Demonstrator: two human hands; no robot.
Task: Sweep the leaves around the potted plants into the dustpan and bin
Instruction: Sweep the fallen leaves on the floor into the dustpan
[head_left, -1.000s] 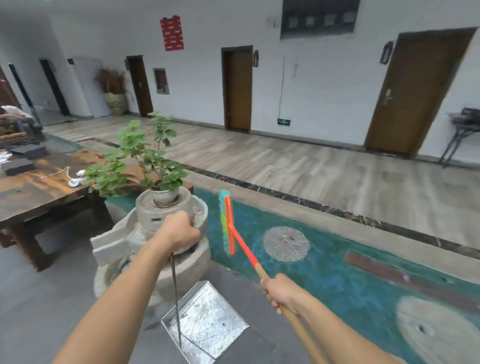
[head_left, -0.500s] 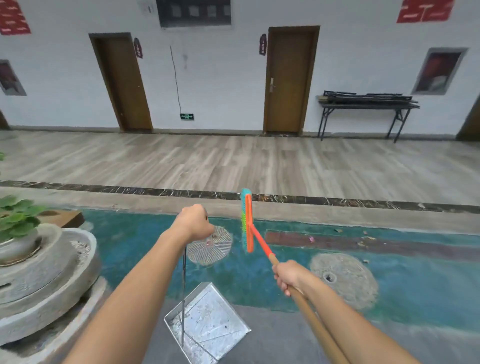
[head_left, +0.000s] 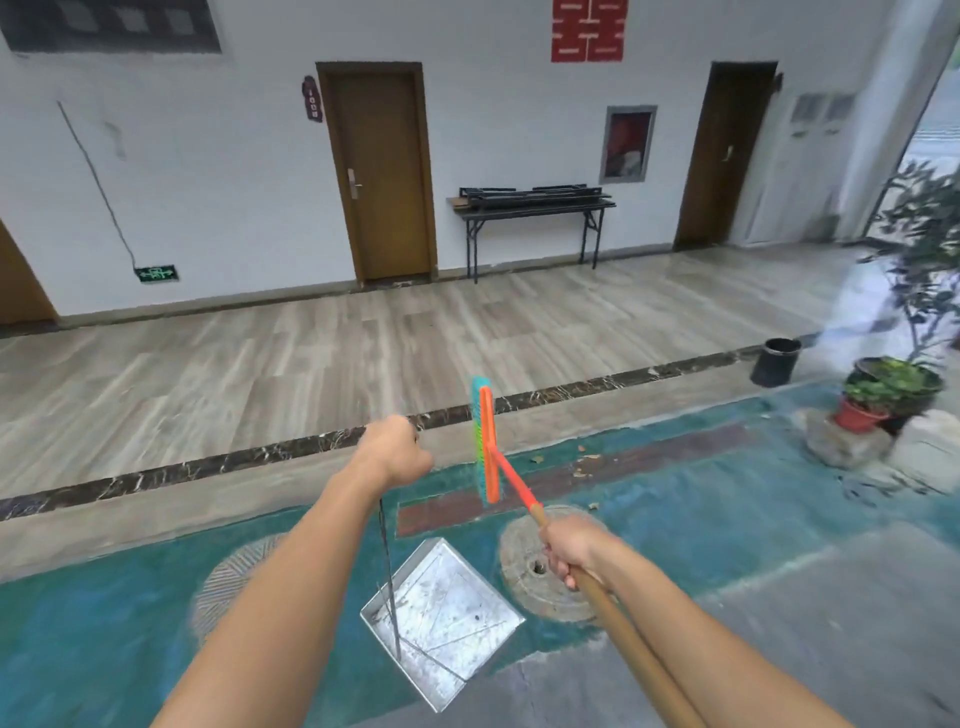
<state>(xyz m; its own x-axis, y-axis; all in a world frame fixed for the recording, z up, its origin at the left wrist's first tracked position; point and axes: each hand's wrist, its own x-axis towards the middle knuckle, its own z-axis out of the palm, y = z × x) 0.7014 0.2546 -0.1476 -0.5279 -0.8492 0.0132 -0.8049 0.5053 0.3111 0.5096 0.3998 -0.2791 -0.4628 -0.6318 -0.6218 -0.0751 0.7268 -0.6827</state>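
Observation:
My left hand (head_left: 393, 451) grips the top of a thin metal rod from which a square metal dustpan (head_left: 444, 618) hangs just above the floor. My right hand (head_left: 569, 548) holds the wooden handle of a broom; its orange and teal head (head_left: 485, 447) stands raised on edge in front of me. A few dry leaves (head_left: 582, 465) lie on the teal and red painted floor beyond the broom. A black bin (head_left: 775, 361) stands at the far right, next to potted plants (head_left: 889, 392) set among rocks.
A round stone disc (head_left: 524, 577) with a centre hole is set into the floor under my right hand, a ribbed one (head_left: 228, 579) to the left. A dark marble strip (head_left: 260, 454) borders the wood-look floor. A black folding table (head_left: 530, 208) stands against the far wall between doors.
My view has swung to the right: the stone-mill planter at the left has left the frame, and the bin and potted plants have come in at the right. Both hands keep their grips.

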